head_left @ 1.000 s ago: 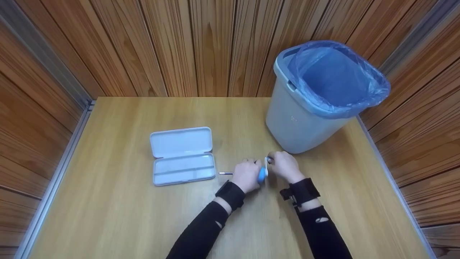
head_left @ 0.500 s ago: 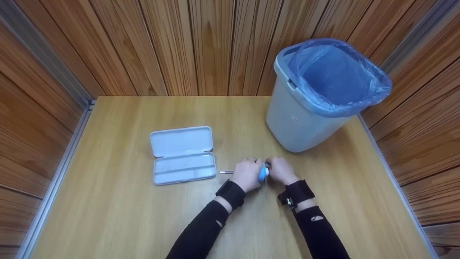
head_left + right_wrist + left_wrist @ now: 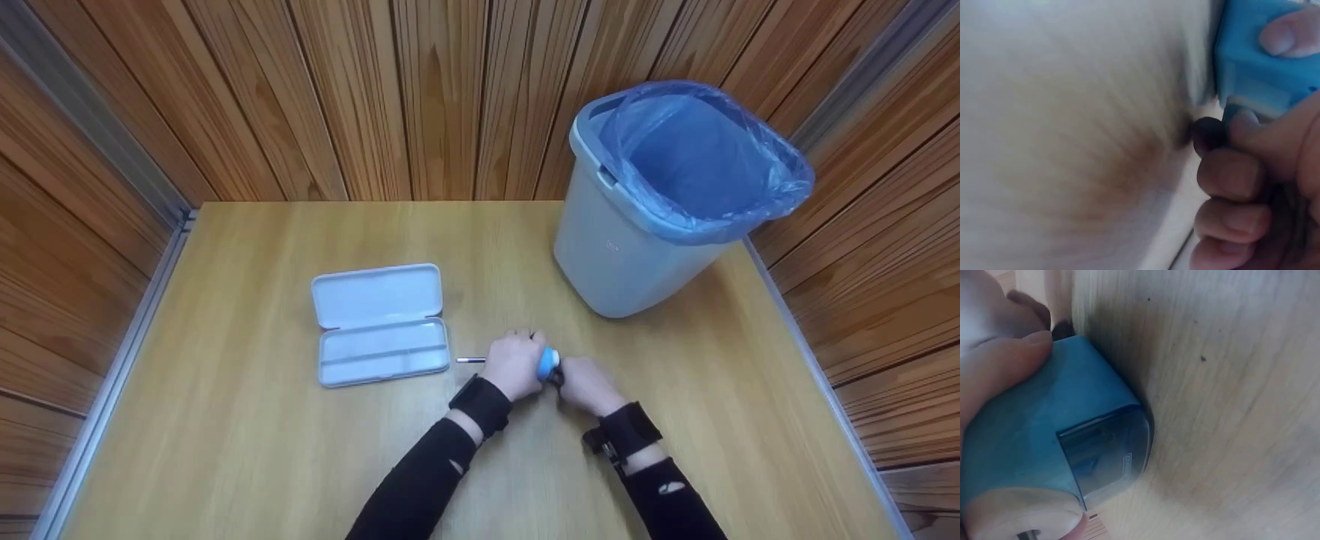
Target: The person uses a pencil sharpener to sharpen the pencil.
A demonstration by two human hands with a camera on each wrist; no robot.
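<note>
A blue crank pencil sharpener (image 3: 547,363) stands on the table in the head view. My left hand (image 3: 516,365) grips its body from the left, the thumb lying along the blue shell (image 3: 1022,422) in the left wrist view. A clear shavings drawer (image 3: 1109,453) shows low on it. Out past the left hand sticks the end of a pencil (image 3: 470,360); the rest of it is hidden. With curled fingers, my right hand (image 3: 589,385) holds the dark crank knob (image 3: 1209,135) on the sharpener's right side, low and toward me.
Left of the hands lies an open pencil case (image 3: 384,360), pale blue-white, its lid folded back and a divider inside. A grey bin (image 3: 630,262) with a blue liner bag (image 3: 705,165) stands behind the right hand. Wooden walls (image 3: 442,97) enclose the table.
My right hand has swung the crank from the far, upper side of the sharpener round toward me and down. The left hand, sharpener and pencil have stayed in place.
</note>
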